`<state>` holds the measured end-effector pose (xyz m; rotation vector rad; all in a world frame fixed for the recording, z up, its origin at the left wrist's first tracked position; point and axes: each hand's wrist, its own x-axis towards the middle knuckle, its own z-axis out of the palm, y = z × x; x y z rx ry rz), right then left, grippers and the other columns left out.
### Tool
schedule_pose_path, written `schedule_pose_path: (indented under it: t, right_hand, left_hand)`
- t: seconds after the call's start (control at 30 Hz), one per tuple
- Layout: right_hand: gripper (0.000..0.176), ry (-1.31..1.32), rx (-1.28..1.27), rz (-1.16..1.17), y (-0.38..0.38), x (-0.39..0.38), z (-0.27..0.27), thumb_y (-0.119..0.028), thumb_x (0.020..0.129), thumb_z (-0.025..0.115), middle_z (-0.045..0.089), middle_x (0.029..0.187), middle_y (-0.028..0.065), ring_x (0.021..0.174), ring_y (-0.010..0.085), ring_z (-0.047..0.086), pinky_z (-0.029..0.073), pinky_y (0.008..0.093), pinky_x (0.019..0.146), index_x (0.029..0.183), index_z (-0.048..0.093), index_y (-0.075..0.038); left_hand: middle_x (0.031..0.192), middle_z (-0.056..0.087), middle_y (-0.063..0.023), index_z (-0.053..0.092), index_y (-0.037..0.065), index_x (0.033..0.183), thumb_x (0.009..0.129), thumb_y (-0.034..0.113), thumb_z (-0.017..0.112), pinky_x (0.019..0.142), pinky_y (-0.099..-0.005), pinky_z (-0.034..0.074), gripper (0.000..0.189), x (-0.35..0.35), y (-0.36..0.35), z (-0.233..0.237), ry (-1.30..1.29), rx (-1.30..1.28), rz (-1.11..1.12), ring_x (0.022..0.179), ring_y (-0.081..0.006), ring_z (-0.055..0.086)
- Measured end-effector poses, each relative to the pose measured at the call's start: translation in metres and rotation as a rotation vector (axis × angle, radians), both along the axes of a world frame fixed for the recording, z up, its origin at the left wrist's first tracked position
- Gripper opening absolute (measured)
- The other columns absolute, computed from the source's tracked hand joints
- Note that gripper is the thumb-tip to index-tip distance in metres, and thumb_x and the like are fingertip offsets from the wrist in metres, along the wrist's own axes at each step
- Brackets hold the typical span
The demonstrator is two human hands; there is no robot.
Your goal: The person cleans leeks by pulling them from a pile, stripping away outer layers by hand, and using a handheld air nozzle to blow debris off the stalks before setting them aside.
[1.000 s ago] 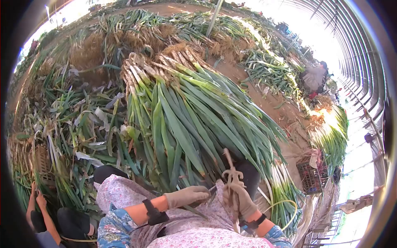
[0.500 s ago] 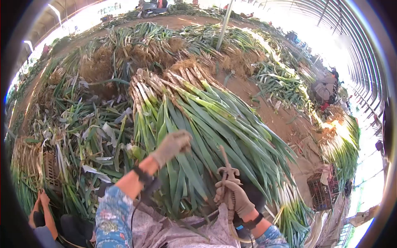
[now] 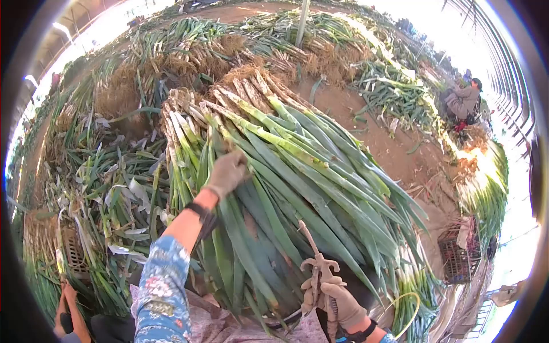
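A large pile of green onions (image 3: 320, 166) lies before me, brown roots and white stalks at the far end, leaves toward me. My left hand (image 3: 229, 174), in a dirty glove, reaches over the left part of the pile with fingers curled round a green onion stalk among the leaves; the fingertips are partly hidden. Low at the right, my gloved right hand (image 3: 337, 300) holds a mud-covered air blow gun (image 3: 319, 263), its thin nozzle pointing up and left over the leaf ends. A greyish cloth (image 3: 223, 328) covers my lap.
Stripped leaves (image 3: 131, 194) are heaped at left. Another person's hands (image 3: 67, 297) hold onions at lower left, beside a plastic crate (image 3: 74, 251). A dark crate (image 3: 457, 251) and more onions (image 3: 486, 183) stand at right. A seated person (image 3: 464, 100) is farther back. A yellow hose (image 3: 416, 308) curves near my right hand.
My left hand has moved up and slightly left, from the leaves toward the stalks. The right hand with the blow gun sits a little lower and farther right; the view has shifted somewhat.
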<state>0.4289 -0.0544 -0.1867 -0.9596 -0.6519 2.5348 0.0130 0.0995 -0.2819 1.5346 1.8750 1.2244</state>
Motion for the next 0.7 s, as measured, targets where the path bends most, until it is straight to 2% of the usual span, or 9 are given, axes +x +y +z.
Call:
schedule_pose_path:
  t: [0.07, 0.13, 0.3, 0.4, 0.5, 0.53, 0.63, 0.67, 0.7]
  right_hand:
    - [0.045, -0.003, -0.049, -0.028, 0.003, -0.004, 0.001, -0.027, 0.097, 0.055, 0.066, 0.090, 0.0162, 0.081, 0.0281, 0.067, 0.054, 0.0389, 0.080, 0.122, 0.054, 0.010]
    - [0.044, -0.002, -0.110, -0.060, 0.005, -0.006, 0.002, -0.027, 0.098, 0.056, 0.066, 0.090, 0.0159, 0.080, 0.0284, 0.067, 0.054, 0.0396, 0.080, 0.121, 0.055, 0.010]
    - [0.042, -0.033, -0.127, 0.014, 0.004, -0.003, -0.006, -0.026, 0.098, 0.056, 0.065, 0.088, 0.0139, 0.079, 0.0257, 0.067, 0.054, 0.0379, 0.077, 0.120, 0.055, 0.010]
    - [0.042, -0.014, -0.046, 0.130, 0.010, -0.002, -0.009, -0.025, 0.097, 0.056, 0.065, 0.086, 0.0137, 0.077, 0.0242, 0.066, 0.054, 0.0363, 0.074, 0.119, 0.055, 0.010]
    - [0.040, -0.050, -0.026, 0.074, 0.010, -0.002, 0.008, -0.025, 0.097, 0.056, 0.065, 0.083, 0.0130, 0.073, 0.0228, 0.065, 0.054, 0.0347, 0.071, 0.116, 0.057, 0.010]
    - [0.039, -0.054, -0.035, 0.036, 0.009, -0.005, 0.015, -0.024, 0.097, 0.056, 0.064, 0.082, 0.0125, 0.072, 0.0221, 0.065, 0.054, 0.0343, 0.071, 0.115, 0.057, 0.010]
    - [0.038, -0.066, -0.052, 0.048, 0.009, -0.003, 0.007, -0.023, 0.097, 0.056, 0.063, 0.081, 0.0118, 0.072, 0.0216, 0.065, 0.053, 0.0339, 0.071, 0.115, 0.057, 0.010]
    - [0.038, -0.055, -0.042, 0.091, 0.009, 0.002, -0.001, -0.023, 0.097, 0.056, 0.064, 0.082, 0.0121, 0.073, 0.0221, 0.065, 0.054, 0.0342, 0.071, 0.116, 0.057, 0.010]
    - [0.039, -0.042, -0.025, 0.141, 0.013, 0.004, -0.006, -0.023, 0.098, 0.055, 0.064, 0.082, 0.0123, 0.074, 0.0226, 0.066, 0.054, 0.0345, 0.072, 0.118, 0.056, 0.010]
  left_hand:
    - [0.075, 0.060, -0.0028, 0.058, 0.002, 0.087, 0.088, -0.002, 0.057, 0.062, -0.0300, 0.051, 0.003, 0.033, -0.051, 0.055, 0.376, -0.021, -0.087, 0.075, -0.0133, 0.064]
    - [0.074, 0.058, -0.0004, 0.057, 0.004, 0.087, 0.090, 0.002, 0.061, 0.060, -0.0298, 0.047, 0.005, 0.021, -0.092, 0.075, -0.261, -0.278, -0.211, 0.069, -0.0110, 0.060]
    - [0.076, 0.058, 0.0013, 0.057, 0.007, 0.092, 0.094, 0.007, 0.061, 0.060, -0.0256, 0.048, 0.005, -0.029, -0.155, 0.123, -0.421, -0.486, -0.150, 0.065, -0.0072, 0.055]
    - [0.078, 0.059, 0.0011, 0.057, 0.007, 0.093, 0.096, 0.010, 0.059, 0.062, -0.0244, 0.050, 0.004, -0.037, -0.144, 0.165, -0.570, -0.258, -0.028, 0.067, -0.0068, 0.057]
    - [0.081, 0.061, 0.0003, 0.058, 0.008, 0.094, 0.097, 0.017, 0.062, 0.064, -0.0259, 0.052, 0.010, -0.083, -0.120, 0.176, -0.331, -0.327, -0.106, 0.070, -0.0083, 0.060]
    - [0.083, 0.062, 0.0003, 0.063, 0.007, 0.100, 0.095, 0.023, 0.066, 0.066, -0.0269, 0.053, 0.016, -0.087, -0.110, 0.179, -0.239, -0.520, -0.245, 0.072, -0.0085, 0.061]
    - [0.083, 0.063, -0.0007, 0.067, 0.007, 0.108, 0.094, 0.027, 0.067, 0.065, -0.0263, 0.052, 0.024, -0.071, -0.087, 0.177, 0.593, -0.248, -0.510, 0.070, -0.0085, 0.059]
    - [0.087, 0.066, -0.0038, 0.069, 0.008, 0.115, 0.093, 0.030, 0.066, 0.066, -0.0277, 0.053, 0.031, -0.065, -0.076, 0.176, 0.877, -0.101, -0.180, 0.071, -0.0121, 0.063]
    - [0.094, 0.068, -0.0066, 0.068, 0.008, 0.116, 0.093, 0.030, 0.065, 0.070, -0.0322, 0.053, 0.032, -0.058, -0.059, 0.178, 0.684, -0.172, -0.101, 0.077, -0.0168, 0.065]
